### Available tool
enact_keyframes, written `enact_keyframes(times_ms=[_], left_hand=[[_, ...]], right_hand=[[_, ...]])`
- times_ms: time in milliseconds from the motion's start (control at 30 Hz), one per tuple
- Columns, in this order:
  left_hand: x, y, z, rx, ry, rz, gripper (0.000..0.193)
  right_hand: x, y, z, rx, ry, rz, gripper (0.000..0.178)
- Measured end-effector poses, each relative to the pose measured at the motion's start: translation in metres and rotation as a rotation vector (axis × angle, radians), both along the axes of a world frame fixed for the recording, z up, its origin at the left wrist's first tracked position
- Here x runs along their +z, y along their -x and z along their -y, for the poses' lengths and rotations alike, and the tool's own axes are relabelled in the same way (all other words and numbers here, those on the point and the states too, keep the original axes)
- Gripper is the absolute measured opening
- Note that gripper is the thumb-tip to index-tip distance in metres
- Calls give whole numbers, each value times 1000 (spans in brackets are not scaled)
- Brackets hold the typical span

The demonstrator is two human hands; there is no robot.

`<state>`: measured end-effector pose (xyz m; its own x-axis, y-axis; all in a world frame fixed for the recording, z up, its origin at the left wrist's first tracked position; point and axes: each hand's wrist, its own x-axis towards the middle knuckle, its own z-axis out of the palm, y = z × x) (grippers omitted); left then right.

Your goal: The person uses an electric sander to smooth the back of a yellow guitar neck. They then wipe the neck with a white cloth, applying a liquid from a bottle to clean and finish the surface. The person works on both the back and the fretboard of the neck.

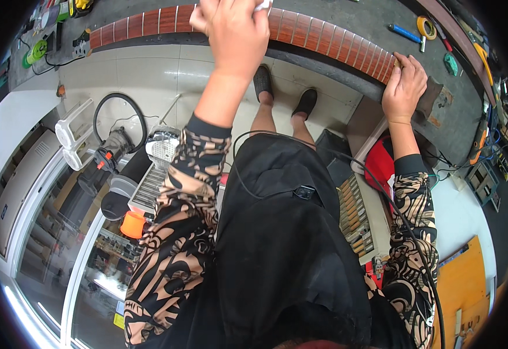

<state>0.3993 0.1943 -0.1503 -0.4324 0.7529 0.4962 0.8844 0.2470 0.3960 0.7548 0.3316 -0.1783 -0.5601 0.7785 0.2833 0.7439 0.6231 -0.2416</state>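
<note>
A long guitar neck (335,43) lies across the near edge of the bench, its reddish-brown fretboard crossed by metal frets. My left hand (236,35) is over the middle of the fretboard, its fingers closed around a small white piece of material (264,5); whether that is cloth or paper I cannot tell. Part of the hand runs past the upper edge of the picture. At the right end of the neck, my right hand (405,87) grips it with curled fingers over the top.
On the grey bench (358,17) lie a blue-handled tool (405,33), a yellow tape roll (426,27) and a green lump (451,64). A green round item with a cord (36,52) is at the far left. On the floor are a vacuum cleaner (114,145) and white stool (76,131).
</note>
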Motion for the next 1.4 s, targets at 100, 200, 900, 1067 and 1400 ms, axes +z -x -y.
enact_keyframes(times_ms=[100, 200, 900, 1067, 1400], left_hand=[[7, -6, 9, 8, 16, 59, 11], [-2, -18, 52, 4, 65, 96, 12], [20, 15, 10, 37, 61, 37, 11], [5, 8, 56, 30, 73, 50, 9], [5, 50, 23, -24, 54, 57, 9]], right_hand=[[0, 0, -2, -4, -3, 1, 31], [0, -1, 1, -7, 0, 7, 30], [0, 1, 0, 9, -3, 0, 32], [-1, 0, 1, -13, 11, 14, 33], [0, 2, 4, -103, -8, 67, 45]])
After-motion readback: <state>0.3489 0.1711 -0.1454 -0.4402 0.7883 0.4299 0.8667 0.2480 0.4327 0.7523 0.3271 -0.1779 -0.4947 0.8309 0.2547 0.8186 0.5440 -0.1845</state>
